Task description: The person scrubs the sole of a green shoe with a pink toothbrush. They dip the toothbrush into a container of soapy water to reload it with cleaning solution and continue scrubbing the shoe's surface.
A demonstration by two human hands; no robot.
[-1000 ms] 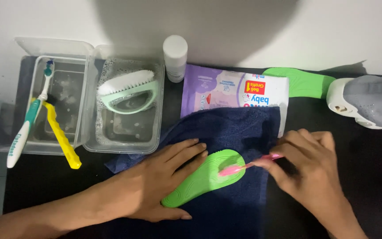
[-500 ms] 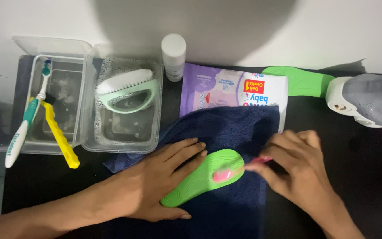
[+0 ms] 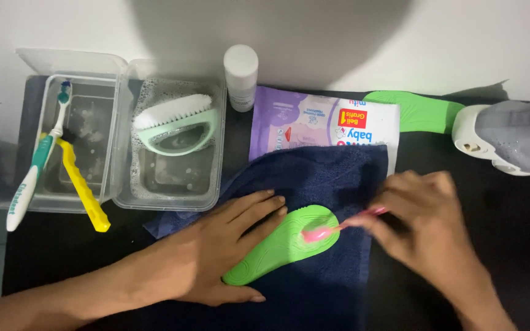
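A bright green insole (image 3: 280, 247) lies on a dark blue towel (image 3: 323, 184). My left hand (image 3: 219, 251) rests flat beside it, fingers spread, pressing its lower left edge. My right hand (image 3: 427, 230) grips a pink toothbrush (image 3: 332, 230), whose head touches the insole's wide end.
Two clear plastic tubs sit at the left: one (image 3: 13, 178) carries a teal toothbrush (image 3: 35, 165) and a yellow brush (image 3: 81, 187), the other (image 3: 173, 184) a pale green scrub brush (image 3: 176, 122). Behind are a white bottle (image 3: 240, 76), a purple wipes pack (image 3: 314, 122), a second green insole (image 3: 418, 110) and a grey-white shoe (image 3: 510, 135).
The pink toothbrush head has slid leftward across the insole's wide end and my right hand shifted slightly with it. My left hand stays in place.
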